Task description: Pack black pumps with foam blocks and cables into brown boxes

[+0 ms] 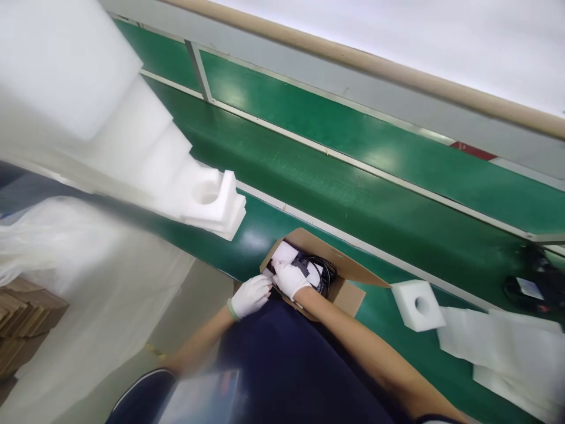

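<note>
An open cardboard box (pixel 352 298) sits on the green work surface, close against my body. Inside it lie a coiled black cable (pixel 328 272), a white foam piece (pixel 285 252) and some black parts. My right hand (pixel 290 279), in a white glove, reaches into the box's left end with fingers bent; what its fingertips grip is hidden. Also gloved, my left hand (pixel 251 297) is closed at the box's near left edge, with its fingertips on the cardboard. The two hands are almost touching.
Stacked white foam blocks (pixel 209 197) stand on the left. To the right are a foam block with a hole (pixel 415 305), thin white foam sheets (pixel 498 335) and a dark object (pixel 532 288). Flattened cardboard (pixel 29 321) lies lower left. A white-edged rail (pixel 353 158) runs behind.
</note>
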Motion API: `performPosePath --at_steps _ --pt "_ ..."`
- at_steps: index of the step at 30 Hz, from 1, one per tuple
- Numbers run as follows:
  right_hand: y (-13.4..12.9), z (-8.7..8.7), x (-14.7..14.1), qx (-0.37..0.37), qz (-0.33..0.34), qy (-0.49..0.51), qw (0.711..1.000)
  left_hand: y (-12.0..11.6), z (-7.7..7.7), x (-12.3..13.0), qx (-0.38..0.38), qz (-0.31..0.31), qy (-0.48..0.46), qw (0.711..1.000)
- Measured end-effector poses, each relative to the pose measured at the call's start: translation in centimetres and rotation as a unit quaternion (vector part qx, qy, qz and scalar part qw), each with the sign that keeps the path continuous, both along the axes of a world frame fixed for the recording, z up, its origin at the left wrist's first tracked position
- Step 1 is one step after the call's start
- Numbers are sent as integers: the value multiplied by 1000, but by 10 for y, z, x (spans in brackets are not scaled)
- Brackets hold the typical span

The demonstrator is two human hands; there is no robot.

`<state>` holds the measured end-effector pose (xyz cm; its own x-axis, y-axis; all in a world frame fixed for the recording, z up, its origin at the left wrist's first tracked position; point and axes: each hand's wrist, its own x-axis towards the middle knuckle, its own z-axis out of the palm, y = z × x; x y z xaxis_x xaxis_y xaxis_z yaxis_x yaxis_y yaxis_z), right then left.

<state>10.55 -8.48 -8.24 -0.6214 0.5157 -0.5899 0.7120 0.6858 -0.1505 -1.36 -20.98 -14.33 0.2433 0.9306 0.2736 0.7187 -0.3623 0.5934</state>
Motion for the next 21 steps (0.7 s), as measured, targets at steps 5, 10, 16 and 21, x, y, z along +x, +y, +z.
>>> performPosePath --at_steps 5,10,16,21 --pt "-10 -9 -17 35 -57 -2 998 3 15 -17 32 188 -49 980" --pt "-3 4 12 53 -97 71 991 49 21 -29 18 67 -51 996" --pt "-5 8 111 247 -268 119 924 109 39 -17 42 -177 -15 983" --pt "2 -24 109 171 -331 48 927 134 52 -5 33 -276 15 961"
